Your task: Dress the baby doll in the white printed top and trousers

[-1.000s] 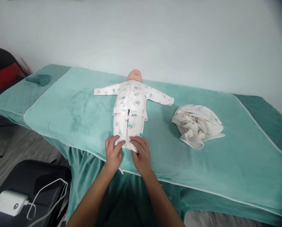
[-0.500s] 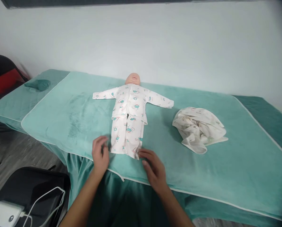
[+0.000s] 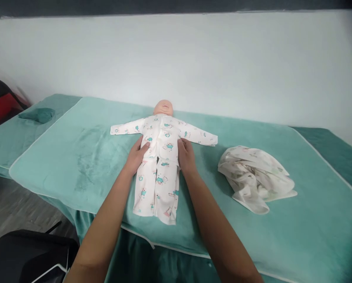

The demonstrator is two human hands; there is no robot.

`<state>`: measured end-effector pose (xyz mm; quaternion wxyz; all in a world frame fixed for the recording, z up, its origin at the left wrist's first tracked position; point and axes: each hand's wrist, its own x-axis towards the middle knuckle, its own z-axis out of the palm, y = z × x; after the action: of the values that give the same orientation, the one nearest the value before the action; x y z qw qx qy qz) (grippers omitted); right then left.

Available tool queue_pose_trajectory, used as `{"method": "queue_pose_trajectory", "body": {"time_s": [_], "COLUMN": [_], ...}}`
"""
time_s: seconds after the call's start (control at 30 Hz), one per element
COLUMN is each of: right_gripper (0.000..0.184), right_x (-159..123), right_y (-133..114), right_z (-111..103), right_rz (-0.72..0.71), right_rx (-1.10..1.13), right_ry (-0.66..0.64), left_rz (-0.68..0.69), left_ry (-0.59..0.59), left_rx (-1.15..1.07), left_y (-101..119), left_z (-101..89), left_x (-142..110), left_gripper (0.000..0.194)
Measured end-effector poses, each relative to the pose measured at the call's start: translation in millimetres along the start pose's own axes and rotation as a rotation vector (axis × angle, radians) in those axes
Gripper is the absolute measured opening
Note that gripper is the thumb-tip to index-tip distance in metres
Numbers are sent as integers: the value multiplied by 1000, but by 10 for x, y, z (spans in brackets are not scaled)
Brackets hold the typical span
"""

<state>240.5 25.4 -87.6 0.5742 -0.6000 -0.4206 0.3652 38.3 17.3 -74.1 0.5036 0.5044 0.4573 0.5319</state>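
Note:
A baby doll (image 3: 163, 107) lies on its back on a teal blanket (image 3: 84, 157), dressed in a white printed shirt (image 3: 164, 135) and matching trousers (image 3: 156, 188), sleeves spread out to both sides. My left hand (image 3: 137, 154) rests against the doll's left flank at the waist, thumb on the shirt. My right hand (image 3: 186, 154) presses the opposite flank just under the sleeve. Both hands clasp the torso from the sides, fingers curved round it.
A crumpled white printed cloth (image 3: 254, 177) lies on the blanket to the right of the doll. A small teal bundle (image 3: 37, 114) sits at the far left. A black case (image 3: 28, 255) stands on the floor below left; a wall runs behind the table.
My hands left the trouser cuffs, drew apart, then moved forward to the doll's waist and closed on its sides. The camera tilted down and nearer.

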Motion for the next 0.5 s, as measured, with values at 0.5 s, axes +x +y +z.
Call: {"method": "queue_pose_trajectory", "body": {"time_s": [0.5], "right_gripper": [28], "right_x": [125], "right_y": [-191], "right_z": [-56], "right_rz": [-339], "right_rx": [-100], "right_ry": [243], "left_rz": [248], "left_ry": [264], "left_rx": [331], "left_y": [132], "left_z": [118], "left_x": [453], "left_gripper": [32]}}
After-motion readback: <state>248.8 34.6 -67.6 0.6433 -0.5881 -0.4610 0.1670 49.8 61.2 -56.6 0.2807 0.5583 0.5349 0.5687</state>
